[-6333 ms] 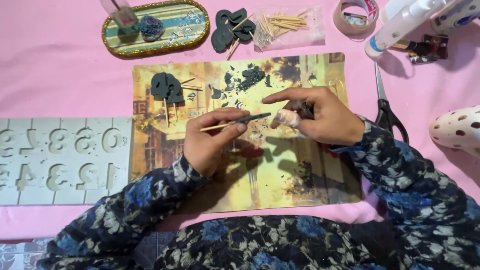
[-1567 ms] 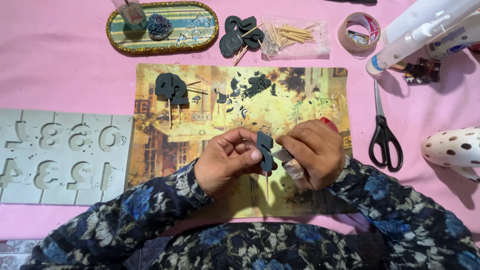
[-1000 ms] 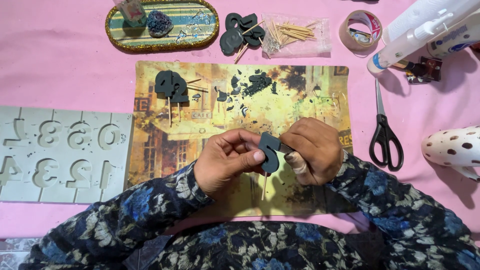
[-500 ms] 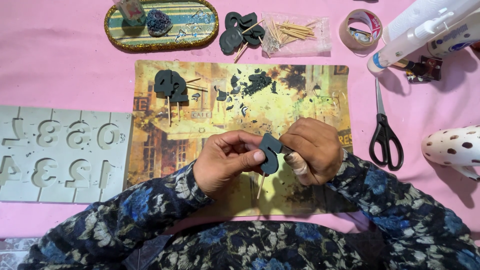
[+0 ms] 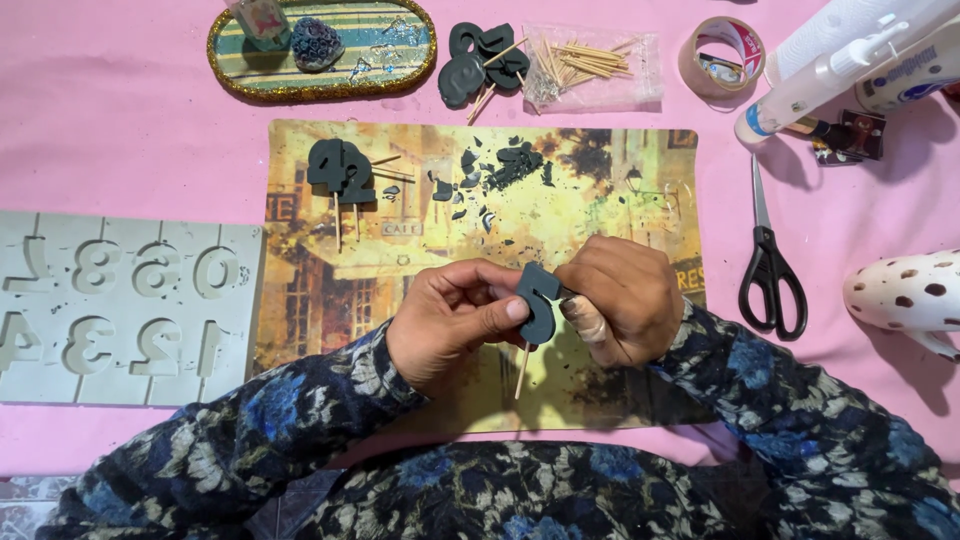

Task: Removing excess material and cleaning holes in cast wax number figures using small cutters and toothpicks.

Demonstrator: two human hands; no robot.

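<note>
**Matt clay, bare wood, glossy mat**

Between my hands I see a dark number piece (image 5: 538,300), matt and smooth like cast clay, on a thin bare wooden stick (image 5: 521,371). Under them lies a printed mat (image 5: 610,190) with a slight gloss, on soft pink cloth (image 5: 130,140). Left of my left hand (image 5: 450,320) sits a pale, dull silicone-looking mould (image 5: 120,290). Right of my right hand (image 5: 625,300), scissors (image 5: 770,270) show steel blades and glossy black plastic handles.

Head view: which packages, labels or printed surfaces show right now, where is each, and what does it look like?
Clear plastic bag, top centre: flat, holding wooden sticks.
White bottle, top right: lying down, blue-printed label.
Tape roll, beside the bag: tan ring.
Printed mat, centre: yellow-brown street scene.
</note>
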